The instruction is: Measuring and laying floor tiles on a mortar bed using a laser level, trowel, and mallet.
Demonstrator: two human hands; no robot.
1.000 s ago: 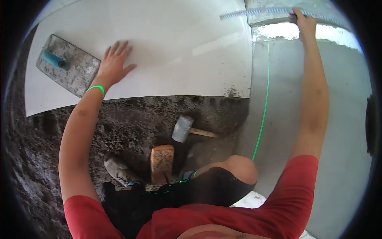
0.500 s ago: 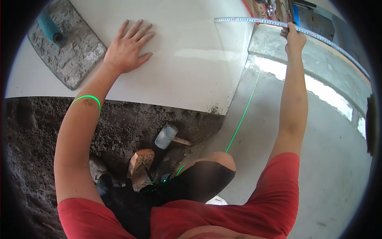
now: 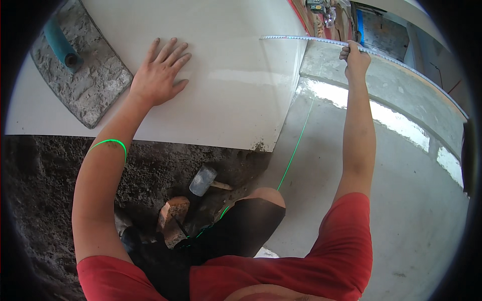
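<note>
My left hand (image 3: 161,75) lies flat with fingers spread on a large white tile (image 3: 233,118). Out to the right, my right hand (image 3: 357,61) is closed around a pale tape measure strip (image 3: 283,37). The strip's free end reaches over the tile's far right part; beyond my fist it runs on along the grey wall toward the right rim. Its case is not visible. Left of my left hand rests a flat float-like tool (image 3: 98,75) caked with grey mortar, its teal handle (image 3: 61,45) on top.
Dark mortar bed (image 3: 45,170) borders the tile's near edge. On it lie a mallet (image 3: 203,180) with a grey head and an orange brick (image 3: 174,210) by my bent leg. A green laser line (image 3: 296,143) crosses the grey wall (image 3: 321,165). Assorted items (image 3: 329,17) sit beyond the tile.
The whole view has shifted, so things appear a little lower and further left. The tape's marked face shows narrower. My left hand keeps its place on the tile; my right keeps hold of the tape.
</note>
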